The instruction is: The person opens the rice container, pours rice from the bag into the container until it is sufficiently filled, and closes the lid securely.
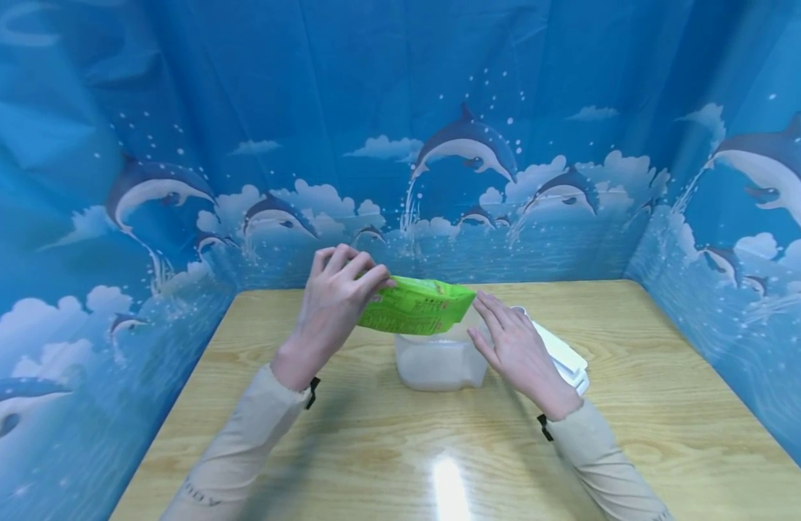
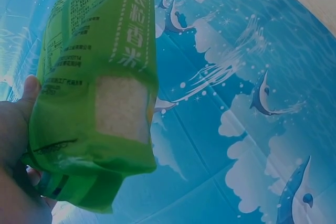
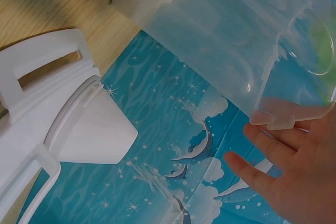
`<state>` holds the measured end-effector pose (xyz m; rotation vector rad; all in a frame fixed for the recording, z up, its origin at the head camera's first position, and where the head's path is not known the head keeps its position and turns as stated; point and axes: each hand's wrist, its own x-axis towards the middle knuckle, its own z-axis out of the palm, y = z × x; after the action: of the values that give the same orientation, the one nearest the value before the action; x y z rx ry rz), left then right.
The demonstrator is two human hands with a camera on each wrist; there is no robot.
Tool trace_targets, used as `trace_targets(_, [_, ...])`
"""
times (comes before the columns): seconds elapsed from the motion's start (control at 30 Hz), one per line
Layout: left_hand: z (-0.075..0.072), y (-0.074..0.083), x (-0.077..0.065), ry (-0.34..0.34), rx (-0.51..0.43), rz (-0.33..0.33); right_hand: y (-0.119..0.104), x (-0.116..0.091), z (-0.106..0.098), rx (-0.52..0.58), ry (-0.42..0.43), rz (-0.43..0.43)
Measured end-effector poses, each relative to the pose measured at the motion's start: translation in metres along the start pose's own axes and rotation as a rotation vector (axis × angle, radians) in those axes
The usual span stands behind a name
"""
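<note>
My left hand (image 1: 338, 304) grips one end of a green rice bag (image 1: 416, 307), which lies tilted over a translucent plastic container (image 1: 439, 365). Through a clear window in the rice bag (image 2: 68, 129), pale grains show in the left wrist view. The container (image 3: 210, 51) has whitish contents in its lower part. My right hand (image 1: 520, 347) has its fingers extended at the container's right side, near the bag's far end. In the right wrist view, that hand (image 3: 294, 171) overlaps the container's rim; whether it presses there I cannot tell. The bag hides part of the container's opening.
Just right of the container lies a white plastic lid (image 1: 563, 354) with a handle and a spout-like part, seen closer in the right wrist view. A wood-grain table (image 1: 374, 449) lies beneath everything. Blue dolphin-print sheets (image 1: 348, 87) enclose its back and sides.
</note>
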<state>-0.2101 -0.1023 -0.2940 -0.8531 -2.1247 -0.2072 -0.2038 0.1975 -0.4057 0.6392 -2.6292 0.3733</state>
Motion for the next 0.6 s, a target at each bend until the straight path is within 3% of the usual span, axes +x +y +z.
trace_targets(0.6, [-0.0013,0.0001,0.0033,-0.014,0.015,0.036,0.0006,0.0002,-0.0003,-0.017,-0.009,-0.004])
